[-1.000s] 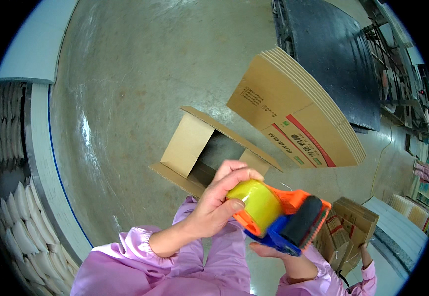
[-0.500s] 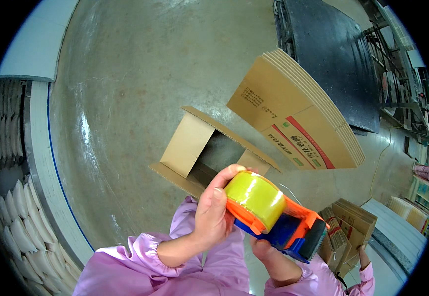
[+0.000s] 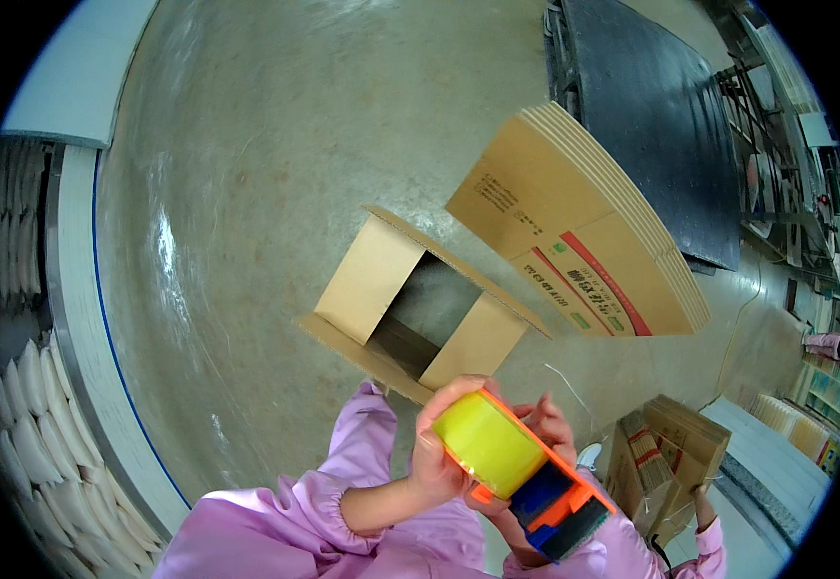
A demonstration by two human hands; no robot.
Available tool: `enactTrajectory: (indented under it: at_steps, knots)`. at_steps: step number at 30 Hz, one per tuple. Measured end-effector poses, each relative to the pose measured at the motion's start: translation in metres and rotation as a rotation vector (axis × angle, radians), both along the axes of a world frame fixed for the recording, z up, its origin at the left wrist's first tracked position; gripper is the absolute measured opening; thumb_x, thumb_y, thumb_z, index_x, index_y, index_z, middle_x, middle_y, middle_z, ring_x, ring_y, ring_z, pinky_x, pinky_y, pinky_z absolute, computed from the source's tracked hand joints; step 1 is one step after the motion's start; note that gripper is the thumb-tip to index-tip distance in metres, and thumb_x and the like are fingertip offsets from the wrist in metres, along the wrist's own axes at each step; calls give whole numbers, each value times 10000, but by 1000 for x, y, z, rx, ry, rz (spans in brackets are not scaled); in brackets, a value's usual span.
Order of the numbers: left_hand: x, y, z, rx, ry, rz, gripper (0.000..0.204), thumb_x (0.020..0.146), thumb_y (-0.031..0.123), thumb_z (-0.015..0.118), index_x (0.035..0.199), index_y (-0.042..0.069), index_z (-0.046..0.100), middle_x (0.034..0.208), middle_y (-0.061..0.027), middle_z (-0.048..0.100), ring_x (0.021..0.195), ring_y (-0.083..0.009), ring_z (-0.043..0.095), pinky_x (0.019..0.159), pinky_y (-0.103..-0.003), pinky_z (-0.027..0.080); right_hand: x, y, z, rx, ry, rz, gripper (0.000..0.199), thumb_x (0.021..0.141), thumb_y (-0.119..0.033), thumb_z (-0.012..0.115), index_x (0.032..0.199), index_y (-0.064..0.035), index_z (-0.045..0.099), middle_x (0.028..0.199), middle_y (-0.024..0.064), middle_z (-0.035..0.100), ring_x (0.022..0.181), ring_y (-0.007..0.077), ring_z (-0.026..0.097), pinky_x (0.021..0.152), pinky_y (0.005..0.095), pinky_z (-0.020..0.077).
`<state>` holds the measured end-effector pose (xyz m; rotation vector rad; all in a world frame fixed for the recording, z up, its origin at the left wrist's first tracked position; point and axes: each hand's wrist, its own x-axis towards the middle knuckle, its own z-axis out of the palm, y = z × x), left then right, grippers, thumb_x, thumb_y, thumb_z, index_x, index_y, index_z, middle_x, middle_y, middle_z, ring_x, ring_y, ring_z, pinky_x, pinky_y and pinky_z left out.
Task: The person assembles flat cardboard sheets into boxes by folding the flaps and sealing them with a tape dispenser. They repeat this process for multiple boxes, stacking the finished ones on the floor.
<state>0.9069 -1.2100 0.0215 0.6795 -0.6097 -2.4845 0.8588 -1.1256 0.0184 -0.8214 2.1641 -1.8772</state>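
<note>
Left hand was clamped round one end of the tape dispenser, yellow roll facing up, on the wearer's side of the open carton. Right hand sat partly behind the dispenser, fingers bent; couldn't tell if gripping. Flattened cartons were right of the carton, white bags well left of it.

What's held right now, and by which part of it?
A tape dispenser with a yellow tape roll: the left grip holds it at the roll end. The right grip is partly hidden behind it, so its hold cannot be told.
</note>
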Motion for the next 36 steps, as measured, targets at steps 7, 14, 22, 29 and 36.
enactTrajectory:
  at_steps: [7,14,22,29,36]
  knots:
    - [-2,-64,3,-573,-87,79,644,768,494,686,1136,19,453,866,-69,505,738,-178,497,655,-345,437,-20,53,-36,232,-398,212,782,734,-167,720,1389,-44,310,1377,156,387,1316,286,358,1099,420,262]
    - [7,-115,15,-1142,111,-29,722,477,330,926,1022,28,561,814,-68,578,651,-189,533,570,-289,417,-87,19,56,177,-580,199,395,837,-30,429,1217,14,527,1272,146,523,1244,225,451,1073,366,287]
    - [10,-107,21,-1248,108,-61,702,487,366,912,1010,39,577,794,-66,592,595,-203,513,524,-305,396,-63,-49,91,290,-677,739,250,863,-155,444,1026,-10,567,991,86,570,943,229,512,1062,389,261]
    - [21,-110,16,-1234,73,-61,692,501,366,905,1010,31,576,807,-69,599,614,-200,521,528,-300,402,-54,-52,77,244,-776,753,280,869,-198,400,1007,-11,555,938,91,545,932,229,499,1031,384,278]
    - [17,-115,15,-1211,69,-30,687,502,375,905,990,19,576,802,-76,600,608,-191,533,516,-281,414,-50,-62,76,194,-753,692,286,874,-206,395,1000,2,546,893,92,525,875,235,475,805,340,369]
